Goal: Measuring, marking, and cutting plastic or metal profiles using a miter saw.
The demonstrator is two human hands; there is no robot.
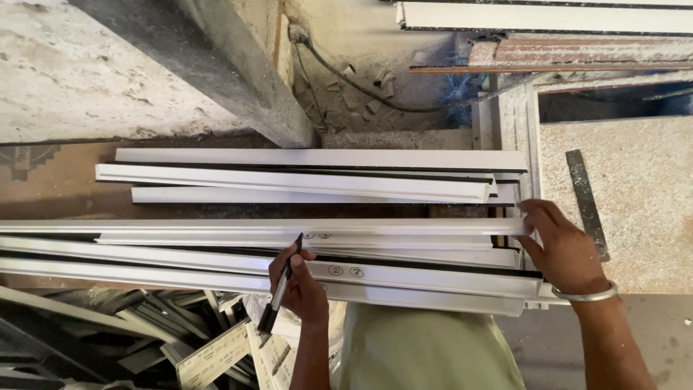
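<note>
Several long white profiles (289,249) lie stacked side by side across the view, some with small circled marks drawn on them. My left hand (299,285) grips a black marker (283,285), its tip touching a profile just beside two circled marks. My right hand (563,249), with a metal bangle on the wrist, rests its fingers on the right-hand ends of the profiles. A second group of white profiles (310,177) lies just beyond, untouched.
A speckled stone slab (642,217) sits to the right with a dark flat ruler (586,202) on it. Scrap offcuts (166,328) are piled at lower left. A concrete beam (216,72) and a black cable (361,90) lie beyond. More profiles (541,18) are at the top right.
</note>
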